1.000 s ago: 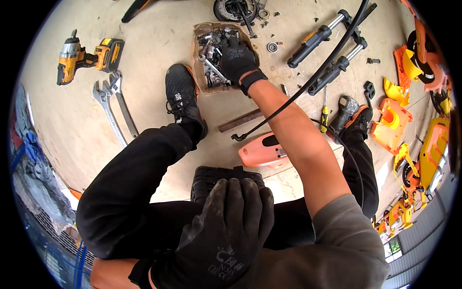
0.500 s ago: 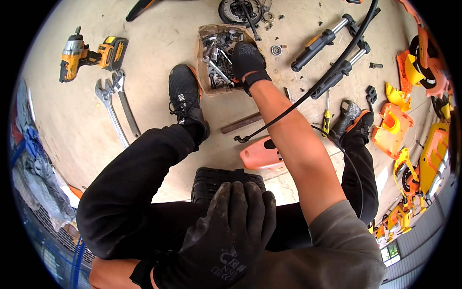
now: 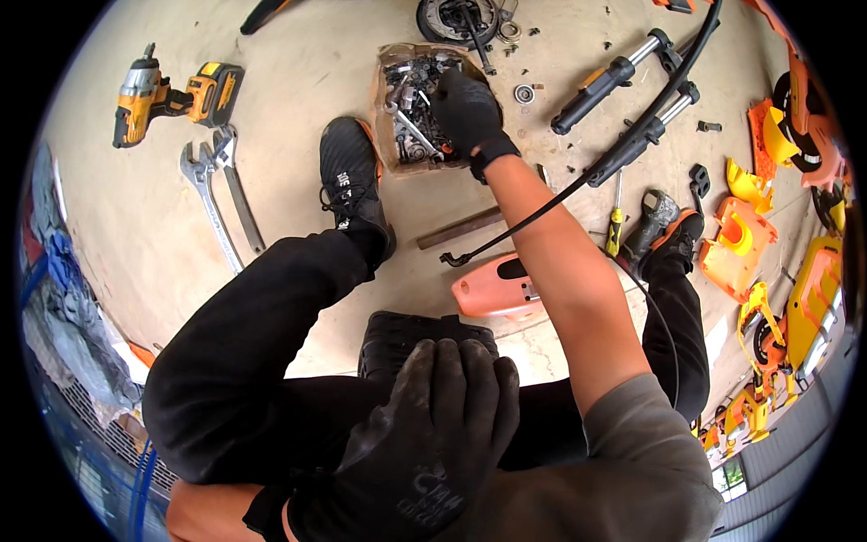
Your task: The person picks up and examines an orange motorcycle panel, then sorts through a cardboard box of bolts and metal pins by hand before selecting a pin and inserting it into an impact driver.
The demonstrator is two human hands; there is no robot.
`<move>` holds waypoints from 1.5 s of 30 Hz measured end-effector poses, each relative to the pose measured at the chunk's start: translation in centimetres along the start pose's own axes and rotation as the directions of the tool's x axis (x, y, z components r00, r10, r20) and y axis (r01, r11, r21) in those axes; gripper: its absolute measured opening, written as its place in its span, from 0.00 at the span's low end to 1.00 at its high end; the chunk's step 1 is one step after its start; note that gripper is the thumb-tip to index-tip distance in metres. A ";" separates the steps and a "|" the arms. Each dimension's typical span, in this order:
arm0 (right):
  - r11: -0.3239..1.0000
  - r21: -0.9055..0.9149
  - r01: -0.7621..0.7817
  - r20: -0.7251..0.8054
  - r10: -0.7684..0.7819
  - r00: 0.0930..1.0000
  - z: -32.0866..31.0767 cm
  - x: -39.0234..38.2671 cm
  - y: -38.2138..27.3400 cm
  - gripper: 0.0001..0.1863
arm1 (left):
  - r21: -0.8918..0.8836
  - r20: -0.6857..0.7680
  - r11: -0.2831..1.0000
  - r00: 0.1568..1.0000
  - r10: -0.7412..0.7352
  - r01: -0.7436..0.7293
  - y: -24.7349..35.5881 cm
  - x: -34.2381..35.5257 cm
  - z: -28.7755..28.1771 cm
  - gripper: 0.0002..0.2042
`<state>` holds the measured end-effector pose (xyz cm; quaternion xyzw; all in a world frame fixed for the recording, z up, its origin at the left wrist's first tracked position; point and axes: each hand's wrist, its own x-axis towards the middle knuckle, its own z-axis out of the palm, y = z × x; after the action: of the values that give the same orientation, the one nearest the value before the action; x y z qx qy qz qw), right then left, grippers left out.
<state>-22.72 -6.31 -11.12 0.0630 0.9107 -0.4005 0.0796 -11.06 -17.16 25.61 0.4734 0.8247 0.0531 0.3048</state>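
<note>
Creased matt cardboard box, shiny metal spanner, smooth plastic shell.

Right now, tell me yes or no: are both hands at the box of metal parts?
No, only the right hand is at the box; the left hand is well below it in the picture.

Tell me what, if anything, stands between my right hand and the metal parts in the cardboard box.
Nothing visible: the right hand is over the right side of the cardboard box, at the metal parts. The black cable crosses the forearm, behind the hand.
</note>
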 end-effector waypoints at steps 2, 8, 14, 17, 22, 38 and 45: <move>0.988 0.155 0.026 -0.136 -0.005 0.991 -1.0 -0.5 2.5 0.12 | -0.016 -0.021 0.999 0.999 0.048 -0.048 -0.9 0.5 1.1 0.18; 0.966 0.236 0.109 -0.006 -0.111 0.994 -3.6 -2.2 1.7 0.11 | 0.001 0.045 1.000 0.999 0.000 0.000 -0.3 0.0 -0.1 0.19; 0.990 0.141 0.030 0.046 -0.037 0.998 -4.9 -2.4 2.1 0.11 | 0.006 -0.103 1.000 0.994 0.025 -0.025 -0.3 0.1 1.2 0.16; 0.977 0.044 0.210 0.230 -0.214 0.949 -3.6 -1.6 1.9 0.13 | -0.011 -0.102 1.000 0.995 0.012 -0.013 -0.2 0.1 1.2 0.16; 0.911 -0.128 0.393 0.550 -0.265 0.792 -0.9 0.2 4.3 0.12 | -0.028 -0.095 0.994 0.990 -0.104 0.102 0.6 -0.3 1.7 0.17; 0.862 -0.235 0.449 0.477 -0.300 0.826 0.0 -0.5 2.7 0.12 | -0.004 -0.082 0.994 0.991 -0.107 0.107 0.6 -0.5 1.7 0.17; 0.803 -0.419 0.423 0.271 -0.335 0.903 0.9 0.0 3.6 0.09 | -0.051 -0.088 0.981 0.978 -0.190 0.186 1.3 -0.6 2.4 0.16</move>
<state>-21.99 -4.55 -14.33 -0.1792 0.9625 -0.1806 0.0940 -8.52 -17.41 24.49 0.3837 0.8777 0.0632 0.2800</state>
